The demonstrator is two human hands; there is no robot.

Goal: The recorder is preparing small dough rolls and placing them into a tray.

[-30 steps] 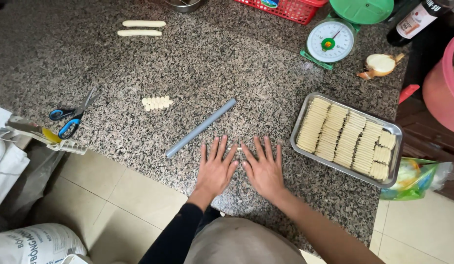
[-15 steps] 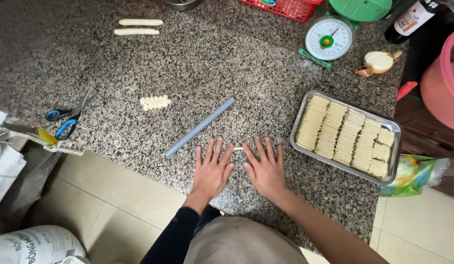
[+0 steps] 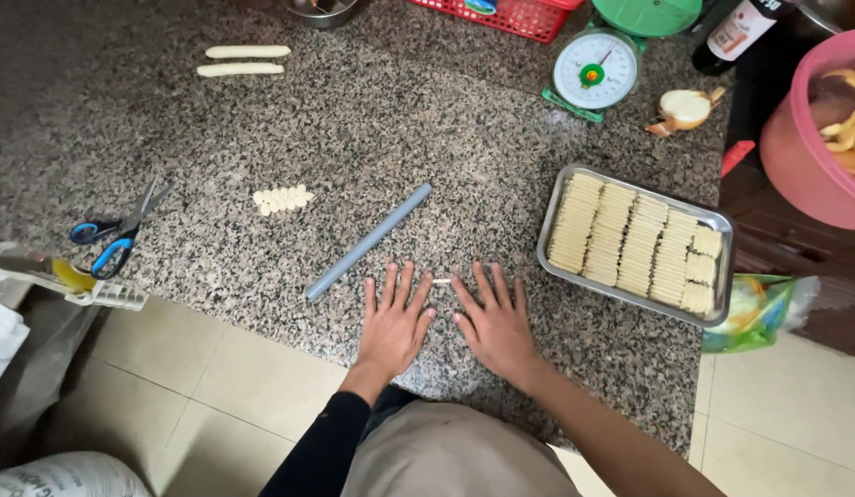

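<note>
**Two flat hands roll a thin dough strand on a granite counter**

The counter (image 3: 464, 138) is speckled grey-brown granite, and its near edge drops to a floor of pale beige tiles (image 3: 197, 387). A metal tray (image 3: 723, 267) serves as the landmark: it sits on the counter, packed with rows of pale cut dough pieces.

Beyond the tray stands a green kitchen scale (image 3: 595, 69) with a white dial, and beside that a halved onion (image 3: 685, 109). Farther back from the tray lies a red basket (image 3: 510, 14), and off its far right corner a pink tub (image 3: 809, 138) rests on a lower dark stand. Well left of the tray a grey rod (image 3: 367, 241) lies slantwise; left again, a small cluster of dough bits (image 3: 282, 198), then blue-handled scissors (image 3: 114, 239) near the counter's left edge. Two dough logs (image 3: 241, 60) lie side by side at the far left back.

Just left of the tray's near corner, both hands press palm-down on the granite. The left hand (image 3: 395, 322) and the right hand (image 3: 494, 322) lie side by side, fingers spread and straight, gripping nothing. A thin dough strand (image 3: 442, 281) shows in the gap between them, by the fingertips; its ends run under the inner fingers of each hand, so only a short pale stretch is visible.
</note>
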